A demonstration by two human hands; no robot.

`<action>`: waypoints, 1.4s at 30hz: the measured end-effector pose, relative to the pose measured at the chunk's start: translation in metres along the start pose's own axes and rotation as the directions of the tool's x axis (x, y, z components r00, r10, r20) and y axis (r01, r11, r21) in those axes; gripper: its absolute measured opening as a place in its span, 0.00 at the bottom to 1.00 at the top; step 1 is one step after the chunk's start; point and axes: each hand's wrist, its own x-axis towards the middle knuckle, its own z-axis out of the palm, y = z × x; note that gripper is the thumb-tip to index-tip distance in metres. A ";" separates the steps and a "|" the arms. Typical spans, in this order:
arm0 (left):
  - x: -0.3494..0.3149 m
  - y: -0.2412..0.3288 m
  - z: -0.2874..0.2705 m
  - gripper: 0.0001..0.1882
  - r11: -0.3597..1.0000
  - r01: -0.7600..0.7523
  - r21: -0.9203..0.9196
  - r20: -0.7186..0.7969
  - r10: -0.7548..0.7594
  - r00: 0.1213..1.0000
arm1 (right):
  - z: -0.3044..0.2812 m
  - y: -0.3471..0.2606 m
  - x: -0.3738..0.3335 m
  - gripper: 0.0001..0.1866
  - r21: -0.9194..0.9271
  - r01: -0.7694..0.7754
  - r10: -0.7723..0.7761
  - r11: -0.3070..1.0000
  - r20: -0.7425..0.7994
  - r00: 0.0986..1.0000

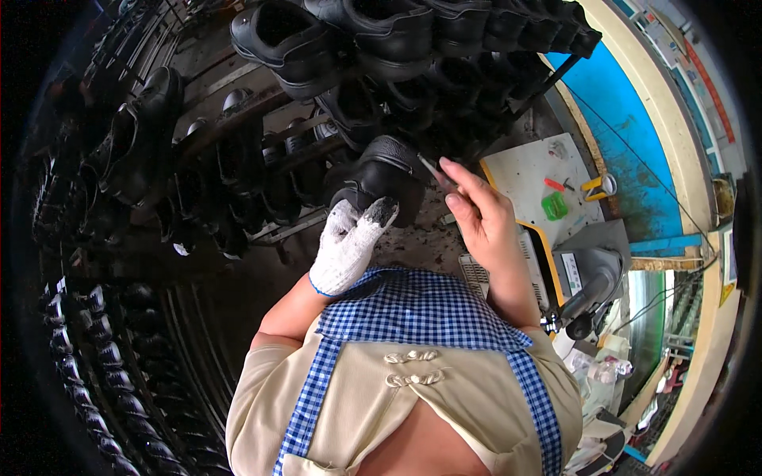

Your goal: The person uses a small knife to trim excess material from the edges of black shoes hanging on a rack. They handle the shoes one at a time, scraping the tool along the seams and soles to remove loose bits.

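My left hand [345,247] wears a white knit glove with dark-stained fingertips. It is closed on a black shoe [386,178], the thumb pressed against the shoe's side. To the right, my bare right hand [487,216] pinches a thin, blade-like tool [433,168] between thumb and fingers. The tool's tip is close to the shoe's edge; I cannot tell whether it touches. Part of the shoe is hidden behind the gloved fingers.
Racks of black shoes [286,47] stand ahead and to the left, more shoes [103,349] at the lower left. On the right, a pale worktop [528,170] carries a green object [554,206], a red-handled tool [555,184] and a yellow roll [601,187], beside a grey machine [591,274].
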 end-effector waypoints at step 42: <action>0.000 -0.011 -0.008 0.12 0.972 -0.075 0.225 -0.032 0.084 0.996 | 0.017 0.002 0.010 0.20 -0.081 0.042 -0.045 0.996 -0.034 0.998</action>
